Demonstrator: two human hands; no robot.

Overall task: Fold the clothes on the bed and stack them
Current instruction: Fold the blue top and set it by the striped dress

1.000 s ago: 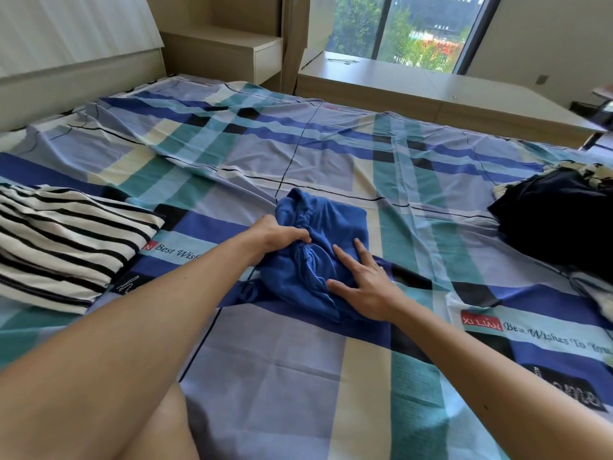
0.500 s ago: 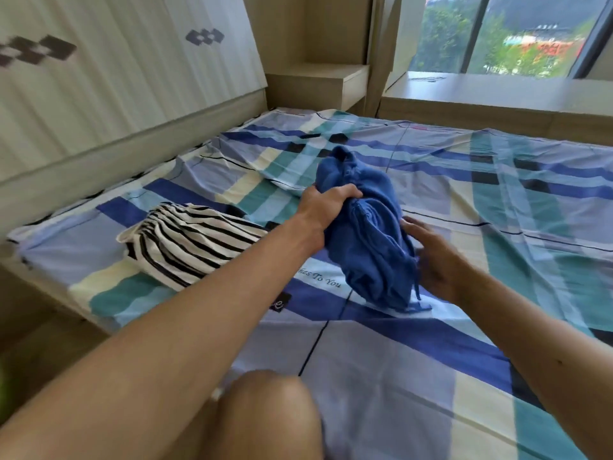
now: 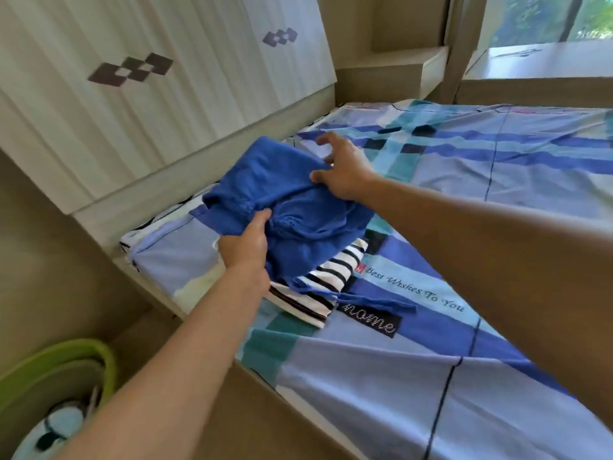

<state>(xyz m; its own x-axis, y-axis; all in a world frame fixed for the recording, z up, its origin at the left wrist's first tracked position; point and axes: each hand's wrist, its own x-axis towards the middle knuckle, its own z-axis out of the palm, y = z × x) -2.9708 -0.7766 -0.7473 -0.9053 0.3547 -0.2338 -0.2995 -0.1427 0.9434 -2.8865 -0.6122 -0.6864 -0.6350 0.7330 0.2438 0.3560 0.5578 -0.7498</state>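
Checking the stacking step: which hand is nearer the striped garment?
Left. The left hand grips the blue garment right by the striped garment; the right hand is at the blue garment's far edge.

Bright daylight, coming in from the window top right; window sill nearly blown out. Even light on the bedsheet, soft shadows only, print legible mid-frame. Edges of right hand and blue garment slightly motion-blurred. Fisheye bends the headboard lines. Corner with green basket dimmer, soft.
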